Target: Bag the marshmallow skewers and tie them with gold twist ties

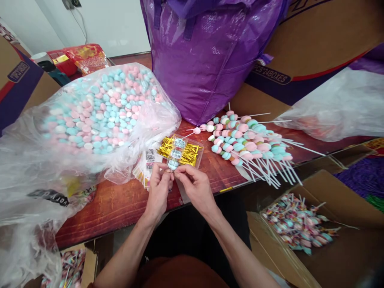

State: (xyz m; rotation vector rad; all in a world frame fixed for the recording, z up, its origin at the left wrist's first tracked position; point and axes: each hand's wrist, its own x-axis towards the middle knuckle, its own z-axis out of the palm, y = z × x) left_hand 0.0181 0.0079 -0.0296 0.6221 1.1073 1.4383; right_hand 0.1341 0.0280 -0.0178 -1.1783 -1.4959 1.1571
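Note:
My left hand and my right hand meet at the table's front edge, their thumbs and fingertips pinched together. Between them they grip the lower end of a marshmallow lollipop in a clear printed wrapper, which points away from me. The pinched spot itself is mostly covered by my fingers. Just beyond lies a clear tray of gold twist ties, partly behind the lollipop. Printed wrappers with codes on them lie in a stack left of the tray, near my left hand.
A large clear bag of pink, blue and white marshmallows fills the left. Unwrapped marshmallow sticks are piled on the right. Behind stands a purple bag. Below right, an open carton contains wrapped lollipops.

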